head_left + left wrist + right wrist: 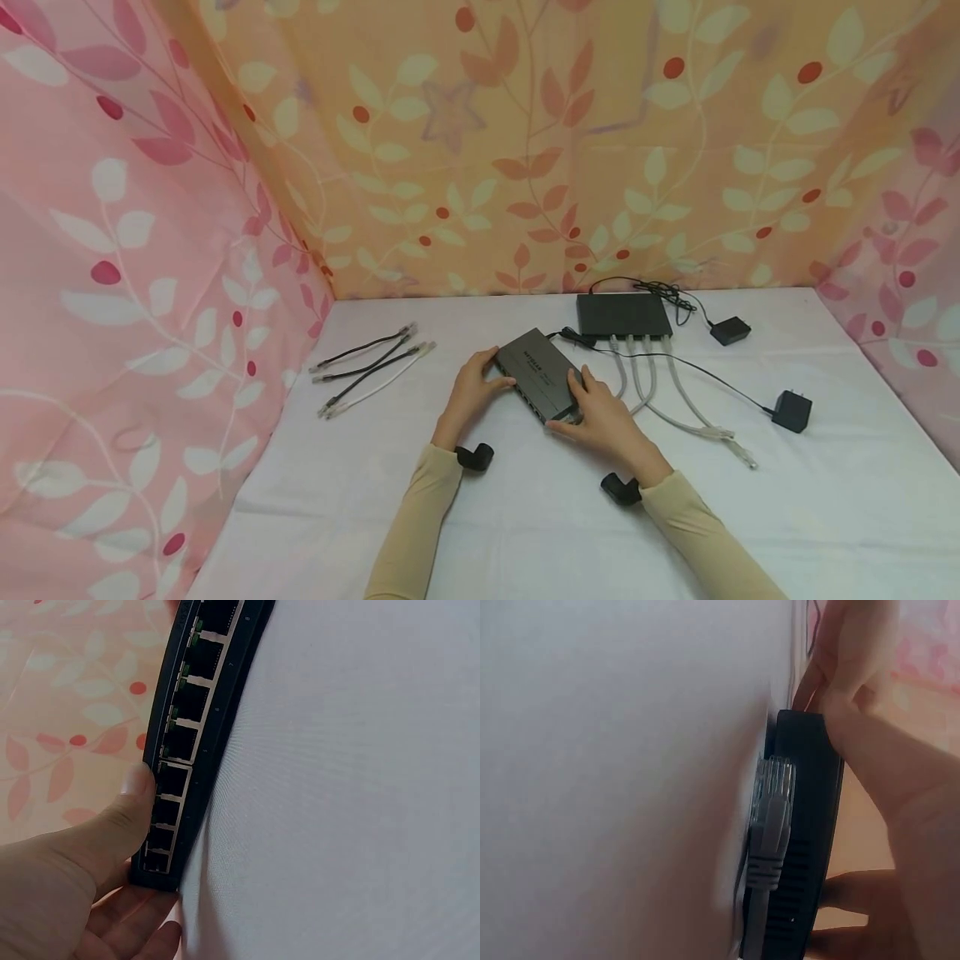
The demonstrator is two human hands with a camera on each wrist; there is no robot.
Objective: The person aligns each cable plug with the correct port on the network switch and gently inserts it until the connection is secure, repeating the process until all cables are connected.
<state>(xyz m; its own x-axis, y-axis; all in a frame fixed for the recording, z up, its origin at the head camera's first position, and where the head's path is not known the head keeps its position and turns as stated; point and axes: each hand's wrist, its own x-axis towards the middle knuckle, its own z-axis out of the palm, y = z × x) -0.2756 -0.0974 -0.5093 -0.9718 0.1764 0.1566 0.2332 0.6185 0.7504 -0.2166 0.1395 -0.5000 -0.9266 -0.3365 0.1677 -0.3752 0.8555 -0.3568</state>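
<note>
A dark grey network switch (536,371) lies at an angle on the white table. My left hand (472,387) grips its left end, thumb on the port side and fingers beneath the corner, as the left wrist view shows. A row of sockets runs along the long side of the switch (187,742); those in that view look unfilled. At the opposite end, my right hand (600,417) holds the switch between thumb and fingers. In the right wrist view, a grey network cable's clear plug (769,832) lies alongside the vented end of the switch.
Behind sits a second black switch (624,315) with several grey cables (697,431) at its front. Two power adapters, one farther back (730,331) and one nearer (792,412), lie right on thin black cords. Several short black cables (360,350) and a white one (390,375) lie left.
</note>
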